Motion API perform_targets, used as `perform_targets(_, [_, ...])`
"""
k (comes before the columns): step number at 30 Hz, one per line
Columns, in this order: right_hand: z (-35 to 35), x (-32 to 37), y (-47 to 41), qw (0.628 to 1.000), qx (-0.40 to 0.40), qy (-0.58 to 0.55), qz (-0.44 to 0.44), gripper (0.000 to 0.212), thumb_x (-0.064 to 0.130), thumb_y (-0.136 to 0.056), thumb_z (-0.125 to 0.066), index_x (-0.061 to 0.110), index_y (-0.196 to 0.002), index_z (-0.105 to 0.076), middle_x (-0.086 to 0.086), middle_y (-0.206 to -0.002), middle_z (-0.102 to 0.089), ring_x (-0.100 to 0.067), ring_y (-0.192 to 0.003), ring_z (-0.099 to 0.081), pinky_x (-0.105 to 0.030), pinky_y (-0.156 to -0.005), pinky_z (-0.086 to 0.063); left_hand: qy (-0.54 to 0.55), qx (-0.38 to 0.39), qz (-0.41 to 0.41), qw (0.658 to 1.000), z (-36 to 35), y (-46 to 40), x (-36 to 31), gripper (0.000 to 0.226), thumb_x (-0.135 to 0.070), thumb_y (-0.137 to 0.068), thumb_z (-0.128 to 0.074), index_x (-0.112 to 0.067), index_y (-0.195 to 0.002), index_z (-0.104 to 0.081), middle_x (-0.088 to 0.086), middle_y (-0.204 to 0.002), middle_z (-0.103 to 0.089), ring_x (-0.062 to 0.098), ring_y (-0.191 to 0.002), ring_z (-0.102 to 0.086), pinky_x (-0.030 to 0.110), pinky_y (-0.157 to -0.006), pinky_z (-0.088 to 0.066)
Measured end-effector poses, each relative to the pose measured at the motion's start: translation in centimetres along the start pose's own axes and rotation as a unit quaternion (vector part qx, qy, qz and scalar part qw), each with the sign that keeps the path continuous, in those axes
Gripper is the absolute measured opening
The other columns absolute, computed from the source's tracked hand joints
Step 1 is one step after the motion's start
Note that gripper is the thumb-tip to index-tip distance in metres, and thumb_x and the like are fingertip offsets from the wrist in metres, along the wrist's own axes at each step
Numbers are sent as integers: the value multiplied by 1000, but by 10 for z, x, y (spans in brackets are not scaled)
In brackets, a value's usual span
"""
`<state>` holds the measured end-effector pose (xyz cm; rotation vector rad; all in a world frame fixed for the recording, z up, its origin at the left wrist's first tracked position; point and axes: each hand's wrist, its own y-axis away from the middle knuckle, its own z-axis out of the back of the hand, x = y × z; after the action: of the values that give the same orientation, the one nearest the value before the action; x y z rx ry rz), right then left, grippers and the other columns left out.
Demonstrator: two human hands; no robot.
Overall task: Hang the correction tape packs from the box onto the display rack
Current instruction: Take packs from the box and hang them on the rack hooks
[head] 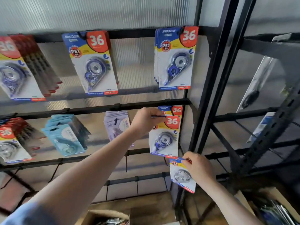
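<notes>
Left hand [145, 120] fingers pinch top edge of blue correction tape pack [164, 137], just below hung packs [174, 110] on display rack [97, 108]. Right hand [198, 168] grips second pack [181, 176] lower down, above cardboard box [276, 198].

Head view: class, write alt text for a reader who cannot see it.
A person's left hand holds a correction tape pack up to the black display rack, where other packs hang, while the right hand grips a second pack lower down.
</notes>
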<state>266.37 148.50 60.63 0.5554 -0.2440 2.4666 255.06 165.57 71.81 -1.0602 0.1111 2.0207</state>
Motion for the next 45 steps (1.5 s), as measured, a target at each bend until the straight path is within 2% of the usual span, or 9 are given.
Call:
perform_targets(3, [1,-9,2,1000,12,5,-18,14,27,-92,-51,19,-91,-62,1,-94,-68,-20,-86,-60,-28,-60,-33,13,-13,-7,1000,-10,-8,-7,10,-17,-81,-70,-9,-88,-72,-2,-82,-65,10,-72,-58,26,-69,-48])
perform_targets(11, [12,-18,4,999,24,21,-9,15,30,-94,-48,21,-93,-59,4,-95,-68,-14,-82,-61,-26,-56,-37,6,-37,3,999,-38,-26,-10,14,-20,-83,-69,-11,-93,-72,-5,-83,-63,-1,-65,-52,6,-57,-37])
perform_targets(19, [17,-22,0,999,30,36,5,12,34,-96,-45,25,-89,-50,6,-98,-67,-8,-80,-62,-21,-58,-45,-26,-37,-18,999,-57,-27,-2,20,-23,-85,-66,-15,-102,-72,0,-103,-70,3,-82,-57,5,-65,-38])
perform_targets(22, [14,-21,-1,999,32,38,7,11,35,-96,-45,27,-88,-48,6,-98,-67,-8,-81,-62,-21,-59,-47,-40,-43,-36,998,-63,-25,2,21,-21,-89,-60,-11,-106,-70,4,-107,-68,9,-87,-58,12,-69,-40])
perform_targets(28, [11,-16,-6,998,32,42,30,13,34,-95,-46,26,-85,-46,5,-98,-67,-8,-83,-62,-18,-57,-43,-45,-13,-39,998,-67,-23,14,29,-18,-98,-44,-8,-119,-60,9,-114,-58,7,-94,-50,4,-64,-36])
perform_targets(32, [12,-12,-10,997,29,44,49,13,34,-95,-46,26,-86,-48,5,-98,-67,-6,-75,-56,-12,-48,-31,-66,-2,-40,997,-67,-27,16,30,-18,-97,-44,-9,-121,-59,9,-115,-58,16,-101,-56,13,-72,-40])
perform_targets(38, [9,-8,-13,996,38,51,55,13,35,-96,-45,25,-88,-49,5,-98,-67,-5,-71,-53,-12,-47,-27,-112,-43,-25,993,-66,-38,14,29,-20,-97,-45,-17,-121,-61,6,-121,-61,20,-106,-58,31,-86,-49])
perform_targets(42, [4,-5,-13,996,53,52,55,14,35,-96,-45,26,-85,-45,5,-98,-68,-6,-77,-60,-15,-52,-40,-123,-71,-2,990,-67,-45,13,29,-23,-97,-45,-20,-121,-62,5,-119,-62,21,-101,-60,34,-82,-51])
perform_targets(45, [0,-3,-12,995,64,49,53,14,36,-96,-45,26,-86,-46,5,-98,-67,-5,-76,-59,-13,-50,-39,-137,-96,8,986,-67,-49,14,27,-25,-97,-46,-21,-117,-64,3,-111,-64,20,-93,-60,31,-74,-51])
